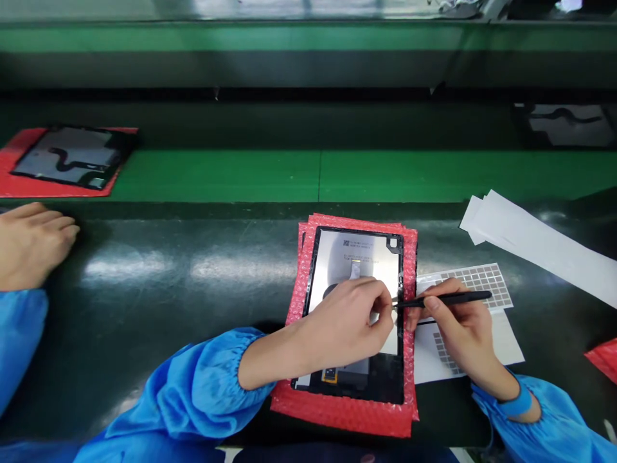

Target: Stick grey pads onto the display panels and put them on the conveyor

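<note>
A tablet screen panel (385,379), its silver back facing up in a black frame, lies on red bubble-wrap bags (342,418). Across it reaches my left hand (349,321), thumb and forefinger pinched at the panel's right side; what they hold, if anything, is too small to make out. My right hand (457,328) grips black tweezers (463,298), whose tips point left and meet the left fingertips. Under and beside the right hand are a sheet of small grey stickers (489,280) and a second white sticker sheet (499,341), partly hidden.
Another panel (87,145) rests on a red bag (14,183) at the far left; one more panel (563,125) lies far right. White paper strips (540,241) are at right, near a red bag's edge (605,360). Another person's hand (33,244) rests at left.
</note>
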`<state>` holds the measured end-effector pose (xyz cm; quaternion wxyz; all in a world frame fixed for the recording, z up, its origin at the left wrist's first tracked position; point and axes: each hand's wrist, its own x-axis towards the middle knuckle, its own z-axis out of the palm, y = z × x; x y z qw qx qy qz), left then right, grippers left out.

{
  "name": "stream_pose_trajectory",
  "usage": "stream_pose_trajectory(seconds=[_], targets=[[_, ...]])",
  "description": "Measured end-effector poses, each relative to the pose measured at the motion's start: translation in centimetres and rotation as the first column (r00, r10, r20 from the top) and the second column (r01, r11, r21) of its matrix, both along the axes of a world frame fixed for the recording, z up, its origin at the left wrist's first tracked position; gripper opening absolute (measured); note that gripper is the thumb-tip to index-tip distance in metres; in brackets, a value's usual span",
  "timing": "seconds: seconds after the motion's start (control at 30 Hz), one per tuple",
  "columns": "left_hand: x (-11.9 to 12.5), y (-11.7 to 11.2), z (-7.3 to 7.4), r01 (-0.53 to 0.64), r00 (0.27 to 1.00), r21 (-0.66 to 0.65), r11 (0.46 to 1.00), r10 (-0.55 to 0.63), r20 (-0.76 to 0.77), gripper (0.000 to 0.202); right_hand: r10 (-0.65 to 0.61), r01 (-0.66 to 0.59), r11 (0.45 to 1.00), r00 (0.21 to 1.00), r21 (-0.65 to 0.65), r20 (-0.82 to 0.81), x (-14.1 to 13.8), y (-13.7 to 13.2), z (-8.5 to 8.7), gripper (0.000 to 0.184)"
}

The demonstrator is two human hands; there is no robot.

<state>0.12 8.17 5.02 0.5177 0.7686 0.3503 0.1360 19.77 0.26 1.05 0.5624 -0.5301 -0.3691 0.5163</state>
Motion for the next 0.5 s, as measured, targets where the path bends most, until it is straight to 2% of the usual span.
stream_pose_trajectory(seconds=[0.1,0.17,0.23,0.27,0.3,0.37,0.43,0.5], targets=[[-0.1,-0.2,-0.2,-0.006,1.0,0.047,0.999,0.007,-0.014,0.013,0.017,-0.018,1.0,0.997,-0.022,-0.078,0.3,-0.1,-0.3,0.022],[-0.3,-0.6,-0.5,-0.009,1.0,0.083,0.996,0.01,-0.014,0.013,-0.019,0.013,0.999,0.994,-0.052,-0.111,0.6,-0.2,-0.6,0.024],[-0.5,-1.3,-1.1,0.008,1.0,0.214,0.977,-0.008,-0.001,0.015,-0.087,0.078,0.994,0.989,-0.079,-0.119,0.8,-0.2,-1.1,0.027],[-0.6,-1.8,-1.5,0.022,1.0,0.327,0.945,-0.023,-0.001,0.017,-0.122,0.111,0.99,0.985,-0.091,-0.119,0.9,-0.2,-1.4,0.028],[-0.7,-2.3,-1.8,0.042,0.999,0.454,0.89,-0.04,-0.014,0.02,-0.154,0.143,0.985,0.981,-0.101,-0.118,0.9,-0.2,-1.6,0.03],[-0.8,-3.1,-2.2,0.114,0.993,0.66,0.742,-0.069,-0.095,0.024,-0.194,0.179,0.976,0.973,-0.125,-0.123,0.8,-0.1,-2.0,0.033],[-0.7,-3.6,-2.3,0.217,0.972,0.727,0.652,-0.076,-0.223,0.028,-0.207,0.185,0.97,0.97,-0.157,-0.132,0.6,-0.1,-2.2,0.034],[-0.6,-3.8,-2.1,0.299,0.941,0.723,0.623,-0.068,-0.33,0.034,-0.209,0.182,0.965,0.968,-0.187,-0.136,0.4,-0.1,-2.2,0.035]])
